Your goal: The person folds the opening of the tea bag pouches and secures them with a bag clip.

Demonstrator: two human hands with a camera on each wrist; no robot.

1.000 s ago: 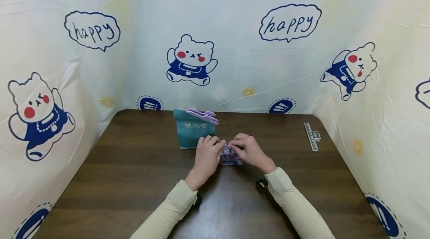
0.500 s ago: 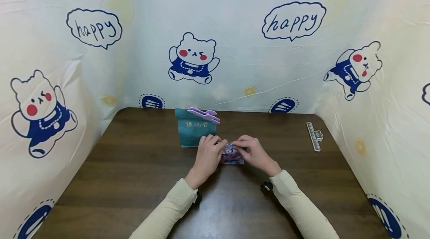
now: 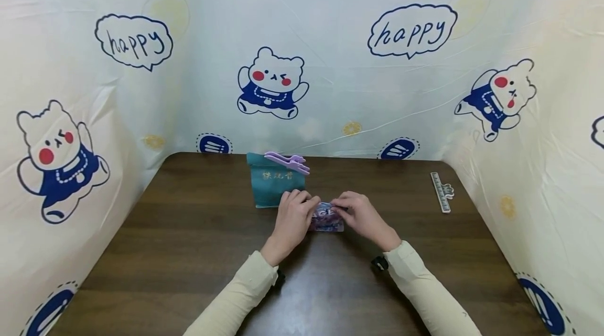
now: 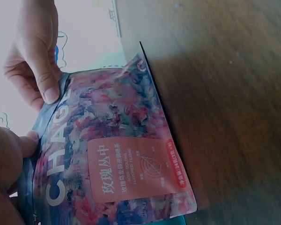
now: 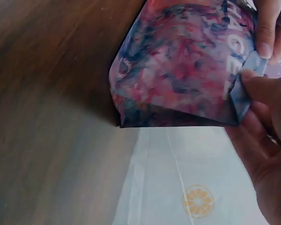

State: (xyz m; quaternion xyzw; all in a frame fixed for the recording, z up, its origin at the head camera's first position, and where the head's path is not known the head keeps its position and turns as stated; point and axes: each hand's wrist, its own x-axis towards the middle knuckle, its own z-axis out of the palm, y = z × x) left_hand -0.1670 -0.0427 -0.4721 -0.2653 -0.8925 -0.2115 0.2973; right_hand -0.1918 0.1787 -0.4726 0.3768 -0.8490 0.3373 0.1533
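Observation:
A tea bag pouch [image 4: 112, 112] with a pink, blue and red mottled print and a pink label stands on the table. Its top edge is folded over. My left hand [image 3: 294, 216] pinches one end of that fold, thumb on the printed side. At the other end my right hand [image 3: 360, 213] pinches the fold between thumb and fingers, as the right wrist view shows close up. Just behind my left hand stands a teal pouch [image 3: 271, 189] with gold lettering, its rolled top held by a purple clip [image 3: 288, 162].
On the right part of the brown wooden table [image 3: 189, 252] lies a white ruler-like clip [image 3: 442, 193] with a cartoon figure. A pale printed curtain [image 3: 325, 89] rises around the table's back and sides.
My right hand has slid a little to the right along the pouch's top fold. My left hand keeps its place on it. The head view has shifted slightly.

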